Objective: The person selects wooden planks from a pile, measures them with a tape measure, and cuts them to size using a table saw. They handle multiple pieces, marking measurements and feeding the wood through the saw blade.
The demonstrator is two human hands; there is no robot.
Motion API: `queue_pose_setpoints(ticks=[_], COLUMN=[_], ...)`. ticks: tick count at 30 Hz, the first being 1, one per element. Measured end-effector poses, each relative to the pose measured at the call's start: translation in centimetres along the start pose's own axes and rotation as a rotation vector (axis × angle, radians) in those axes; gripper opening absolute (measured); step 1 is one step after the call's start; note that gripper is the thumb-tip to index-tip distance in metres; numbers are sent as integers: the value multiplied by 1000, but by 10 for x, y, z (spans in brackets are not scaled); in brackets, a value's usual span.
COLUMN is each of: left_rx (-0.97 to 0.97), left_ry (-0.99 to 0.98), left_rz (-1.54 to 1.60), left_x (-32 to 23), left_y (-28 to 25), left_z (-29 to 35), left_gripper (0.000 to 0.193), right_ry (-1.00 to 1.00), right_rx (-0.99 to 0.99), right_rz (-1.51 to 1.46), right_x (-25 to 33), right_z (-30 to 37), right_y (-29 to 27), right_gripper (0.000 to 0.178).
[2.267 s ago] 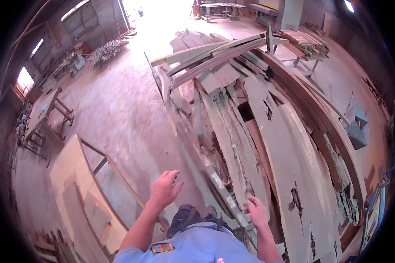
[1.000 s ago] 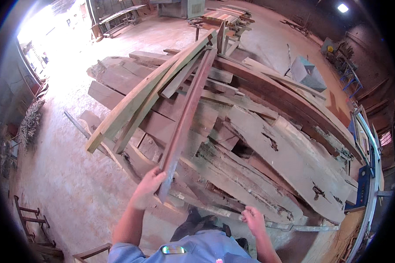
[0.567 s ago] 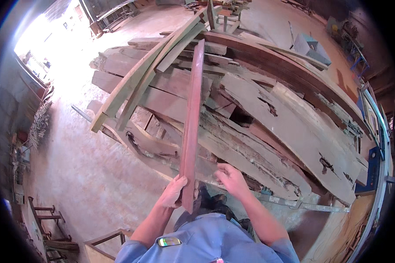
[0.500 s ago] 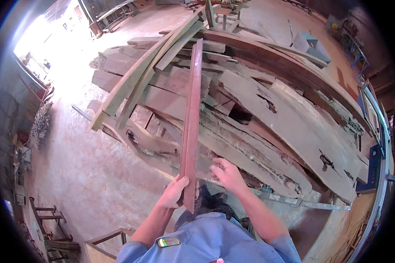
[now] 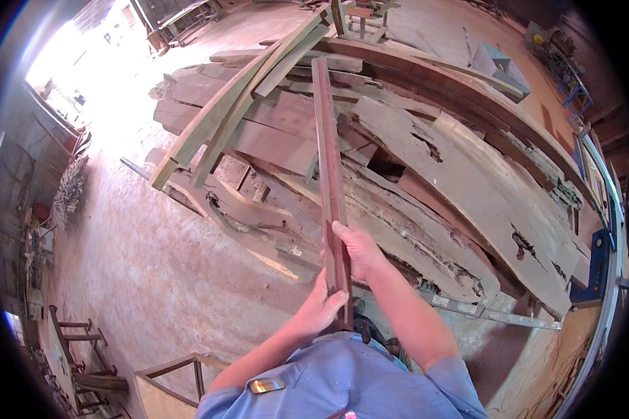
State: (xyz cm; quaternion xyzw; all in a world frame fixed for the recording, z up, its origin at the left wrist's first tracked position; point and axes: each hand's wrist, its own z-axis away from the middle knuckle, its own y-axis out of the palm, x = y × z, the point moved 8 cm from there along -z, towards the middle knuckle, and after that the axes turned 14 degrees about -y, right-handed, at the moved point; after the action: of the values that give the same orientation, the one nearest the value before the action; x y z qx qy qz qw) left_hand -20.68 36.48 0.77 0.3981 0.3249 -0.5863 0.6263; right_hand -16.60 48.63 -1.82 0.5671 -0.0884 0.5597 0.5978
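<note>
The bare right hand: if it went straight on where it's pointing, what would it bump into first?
The long, straight, reddish-brown wooden bar, which the right hand is touching. Beyond that, perhaps the flat, grey-brown wooden board, though depth is unclear.

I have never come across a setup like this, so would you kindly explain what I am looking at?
There is no machine here: the left hand and right hand are a person's own, bare. The camera is worn on the head and looks down, so the blue shirt shows at the bottom. Its wide fisheye lens bends straight edges and leaves the rim dark.

Both hands hold a reddish-brown strip, the left one nearer the body. Beyond lies a heap of boards, some cracked, with pale beams across its left part. Whether the strip's far end rests on the heap, I cannot tell.
</note>
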Motion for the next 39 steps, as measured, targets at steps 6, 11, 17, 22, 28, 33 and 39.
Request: queue_pose_setpoints(ticks=[6, 11, 17, 22, 28, 33, 39], left_rx=[260, 15, -368, -836, -1128, -1344, -1297], left_ry=[-176, 111, 95, 277, 90, 68, 107], left_rz=[-308, -608, -731, -965, -1191, -1255, -1302], left_x=[0, -34, -97, -169, -196, -199, -200], left_y=[12, -57, -201, -303, -375, -366, -378], left_z=[-3, -34, -87, -133, -188, -195, -205], left_gripper=[81, 67, 64, 69, 61, 51, 32], right_ry=[-177, -297, -426, -472, -429, -417, -409], right_rx=[-216, -364, -550, -710, -854, -942, -994], right_rz=[675, 1184, 1254, 1273, 1203, 1109, 1036], right_x=[35, 68, 77, 77, 54, 40, 34], right_z=[10, 41, 81, 111, 146, 166, 177], right_y=[-40, -71, -103, -104, -129, -136, -141], right_gripper=[50, 56, 34, 33, 29, 25, 25])
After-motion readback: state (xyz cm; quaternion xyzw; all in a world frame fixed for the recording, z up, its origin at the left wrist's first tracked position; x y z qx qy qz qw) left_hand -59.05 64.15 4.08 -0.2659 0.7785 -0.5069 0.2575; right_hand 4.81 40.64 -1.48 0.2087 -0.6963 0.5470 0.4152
